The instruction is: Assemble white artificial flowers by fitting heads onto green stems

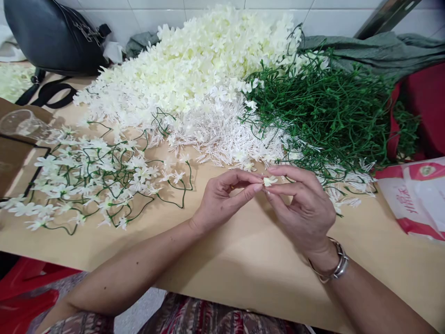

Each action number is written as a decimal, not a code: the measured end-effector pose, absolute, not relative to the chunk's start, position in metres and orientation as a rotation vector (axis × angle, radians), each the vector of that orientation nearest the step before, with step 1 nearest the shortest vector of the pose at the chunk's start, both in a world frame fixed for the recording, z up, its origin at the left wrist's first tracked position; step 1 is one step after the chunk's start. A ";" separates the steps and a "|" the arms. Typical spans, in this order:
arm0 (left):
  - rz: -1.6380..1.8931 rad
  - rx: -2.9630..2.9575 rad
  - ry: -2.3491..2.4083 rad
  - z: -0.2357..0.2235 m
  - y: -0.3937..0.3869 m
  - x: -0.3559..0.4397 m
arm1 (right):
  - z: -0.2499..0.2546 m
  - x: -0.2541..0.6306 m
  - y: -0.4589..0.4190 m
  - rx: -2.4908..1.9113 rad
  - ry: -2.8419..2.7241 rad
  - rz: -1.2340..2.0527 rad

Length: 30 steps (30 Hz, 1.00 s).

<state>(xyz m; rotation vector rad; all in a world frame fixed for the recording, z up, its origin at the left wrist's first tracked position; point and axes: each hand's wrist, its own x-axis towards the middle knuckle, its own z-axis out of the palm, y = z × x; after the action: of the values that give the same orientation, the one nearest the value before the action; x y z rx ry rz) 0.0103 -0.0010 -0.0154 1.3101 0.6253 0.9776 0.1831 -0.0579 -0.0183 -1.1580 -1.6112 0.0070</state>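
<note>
Between my two hands, over the middle of the table, is a small cream artificial flower (270,181). My left hand (227,195) pinches at its left side with thumb and forefinger. From the right, the fingers of my right hand (302,199) close on the same blossom. Any stem inside the fingertips is hidden. Beyond my hands lie a big heap of loose white petals (208,55) and a spread of thin white stamens (236,125). A pile of green plastic stems (323,106) is at the right. At the left, white flowers on green stems (104,176) lie in a loose group.
A black bag (55,37) stands at the back left, with a clear plastic cup (26,124) lying nearer. A red and white packet (413,199) and a dark red bag (424,102) border the right. Red stools (28,283) stand below the table's front edge.
</note>
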 end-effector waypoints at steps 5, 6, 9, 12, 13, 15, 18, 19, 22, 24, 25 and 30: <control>0.907 1.155 0.623 -0.012 0.002 0.009 | -0.017 0.182 -0.057 -1.147 -1.607 0.066; 0.883 1.127 0.620 -0.013 0.004 0.009 | -0.016 0.182 -0.057 -1.141 -1.623 0.057; 0.825 1.105 0.600 -0.015 0.009 0.009 | -0.015 0.182 -0.058 -1.118 -1.659 0.043; 0.772 1.079 0.576 -0.017 0.013 0.008 | -0.013 0.182 -0.058 -1.111 -1.664 0.057; 0.745 1.061 0.564 -0.017 0.014 0.008 | -0.012 0.182 -0.058 -1.111 -1.659 0.067; 0.690 1.018 0.538 -0.018 0.014 0.007 | -0.011 0.180 -0.059 -1.102 -1.637 0.115; 0.671 0.982 0.521 -0.018 0.013 0.007 | -0.013 0.178 -0.058 -1.081 -1.552 0.242; 0.682 0.986 0.521 -0.018 0.013 0.008 | -0.015 0.178 -0.057 -1.083 -1.513 0.290; 0.740 1.015 0.528 -0.017 0.012 0.009 | -0.020 0.177 -0.056 -1.104 -1.424 0.372; 0.779 1.003 0.559 -0.017 0.012 0.010 | -0.022 0.177 -0.056 -1.123 -1.434 0.321; 0.795 0.974 0.580 -0.017 0.012 0.010 | -0.022 0.178 -0.056 -1.140 -1.458 0.262; 0.795 0.805 0.625 -0.020 0.013 0.009 | -0.014 0.179 -0.058 -1.226 -1.605 0.008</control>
<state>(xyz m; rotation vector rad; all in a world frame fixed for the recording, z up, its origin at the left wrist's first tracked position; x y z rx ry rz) 0.0093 0.0126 -0.0195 0.8047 0.6247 0.7952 0.1789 -0.0581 -0.0144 -1.2264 -1.6048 0.0085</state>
